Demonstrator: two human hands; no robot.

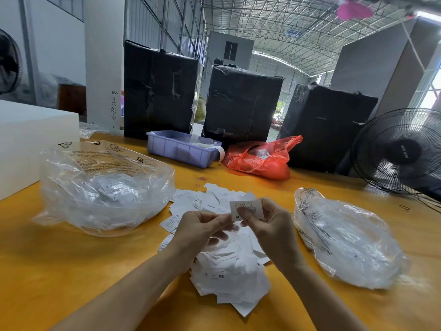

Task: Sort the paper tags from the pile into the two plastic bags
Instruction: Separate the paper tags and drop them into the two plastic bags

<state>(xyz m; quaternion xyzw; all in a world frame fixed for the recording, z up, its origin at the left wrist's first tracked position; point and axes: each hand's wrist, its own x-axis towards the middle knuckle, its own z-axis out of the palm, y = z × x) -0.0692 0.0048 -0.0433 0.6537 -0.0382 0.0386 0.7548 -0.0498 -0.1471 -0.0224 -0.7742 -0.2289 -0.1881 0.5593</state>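
Reading a tag's size mark before bagging it.

Two clear bags flanked the pile [229, 263] on the table [71, 271]: left bag [105, 187], right bag [346, 237]. Above the pile, the right hand [269, 223] and left hand [198, 225] pinched one tag [245, 207] (marked S); next it likely needed dropping into the matching bag.

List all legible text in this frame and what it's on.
"S": tag pinched by right hand and left hand; its fine print is unreadable.
"XS": tag in the pile.
Left clear bag: recycling symbols, upside-down warning print too blurred.
White pillar: handwritten digits, unclear.
Fan hub: unreadable.
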